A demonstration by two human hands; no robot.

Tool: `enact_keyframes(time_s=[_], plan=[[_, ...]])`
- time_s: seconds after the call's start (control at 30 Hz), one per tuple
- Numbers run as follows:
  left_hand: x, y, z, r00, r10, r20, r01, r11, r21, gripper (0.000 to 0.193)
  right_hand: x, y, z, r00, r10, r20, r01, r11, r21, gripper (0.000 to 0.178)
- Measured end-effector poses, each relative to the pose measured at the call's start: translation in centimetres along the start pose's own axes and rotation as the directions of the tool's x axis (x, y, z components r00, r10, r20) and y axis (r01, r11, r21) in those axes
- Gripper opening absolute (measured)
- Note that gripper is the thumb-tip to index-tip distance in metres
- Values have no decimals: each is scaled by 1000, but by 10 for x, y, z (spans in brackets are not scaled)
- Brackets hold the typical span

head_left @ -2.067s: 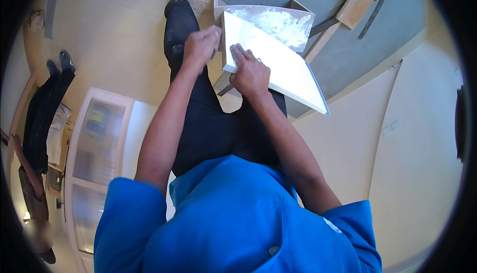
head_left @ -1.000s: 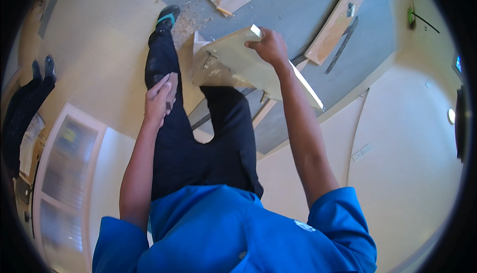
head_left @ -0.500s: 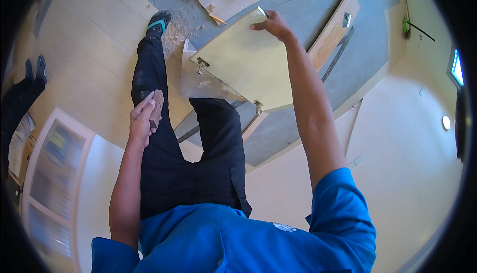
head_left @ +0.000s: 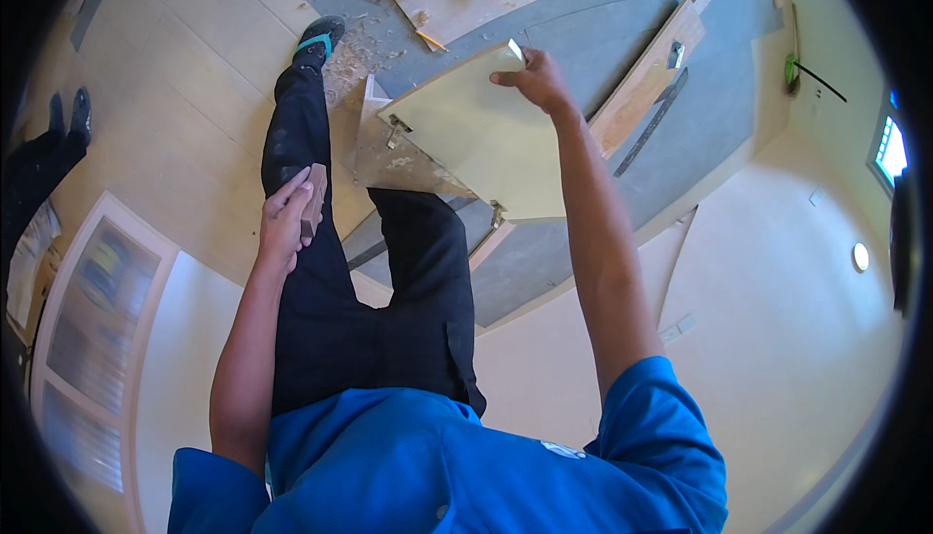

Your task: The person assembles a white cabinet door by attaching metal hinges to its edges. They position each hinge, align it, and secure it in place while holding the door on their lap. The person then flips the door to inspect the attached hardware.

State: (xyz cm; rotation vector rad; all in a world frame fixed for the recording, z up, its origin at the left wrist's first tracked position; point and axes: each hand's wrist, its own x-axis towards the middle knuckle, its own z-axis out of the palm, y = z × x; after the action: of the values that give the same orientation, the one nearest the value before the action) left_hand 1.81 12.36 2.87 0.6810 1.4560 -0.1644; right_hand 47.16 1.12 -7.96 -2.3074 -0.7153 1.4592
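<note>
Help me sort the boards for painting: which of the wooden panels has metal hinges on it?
The pale yellow-green panel that the right hand holds up by its top corner. Two metal hinges sit along its left edge; the long bare wood plank on the floor shows none.

Bare floor left of the leg (head_left: pixel 311 194); planks (head_left: pixel 646 87) and panel (head_left: pixel 486 136) crowd the right

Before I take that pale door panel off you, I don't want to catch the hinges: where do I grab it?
Grip the panel by its bare top edge, beside the right hand holding the upper corner, coming from above. The hinges sit along the lower left edge, so that side is best avoided. The left hand holds a small brown block.
</note>
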Motion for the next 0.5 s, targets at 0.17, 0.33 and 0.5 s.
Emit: enact_keyframes(time_s=[0.17,0.33,0.5], plan=[[0,12,4,1000,3,8,-3,1000,-4,47,-17,-1,8,998,-25,-50,23,999,-41,43],[2,16,4,1000,-1,9,1,1000,-3,47,-47,-31,16,994,24,-110,-45,980,-196,44],[-3,23,9,1000,30,-4,-30,999,12,47,-80,-44,35,983,-15,-181,-33,966,-257,47]])
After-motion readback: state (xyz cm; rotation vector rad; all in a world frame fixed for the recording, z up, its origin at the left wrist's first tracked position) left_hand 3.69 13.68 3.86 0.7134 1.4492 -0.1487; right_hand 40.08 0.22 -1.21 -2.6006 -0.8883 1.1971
